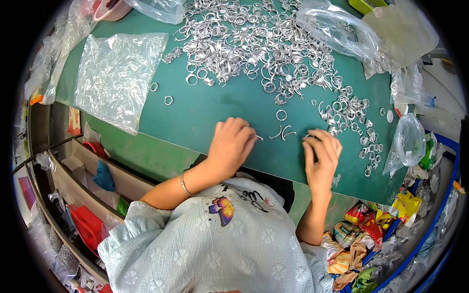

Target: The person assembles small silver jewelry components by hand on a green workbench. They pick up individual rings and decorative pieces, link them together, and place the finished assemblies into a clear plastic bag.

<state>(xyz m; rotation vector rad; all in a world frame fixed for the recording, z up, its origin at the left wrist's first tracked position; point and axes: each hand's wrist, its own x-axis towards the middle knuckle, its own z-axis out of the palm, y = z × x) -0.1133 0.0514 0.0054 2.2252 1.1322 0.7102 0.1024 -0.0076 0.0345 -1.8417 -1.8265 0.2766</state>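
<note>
My left hand (231, 146) is closed near the table's front edge, its fingers bent together. A thin curved silver piece (259, 138) sticks out at its fingertips. To the right, my right hand (323, 155) pinches with thumb and forefinger; a bit of silver shows at the tips, too small to name. Between the hands lie a few loose curved silver pieces (287, 133), with a single silver ring (281, 115) just beyond them. Beside my right hand, a smaller heap of silver rings (348, 111) trails toward the front right.
A big pile of silver rings (264, 44) covers the far middle of the green table (195, 115). A flat clear plastic bag (115, 78) lies left, and more clear bags (342, 31) lie far right. Drawers (97, 178) stand lower left; colourful packets (364, 222) sit lower right.
</note>
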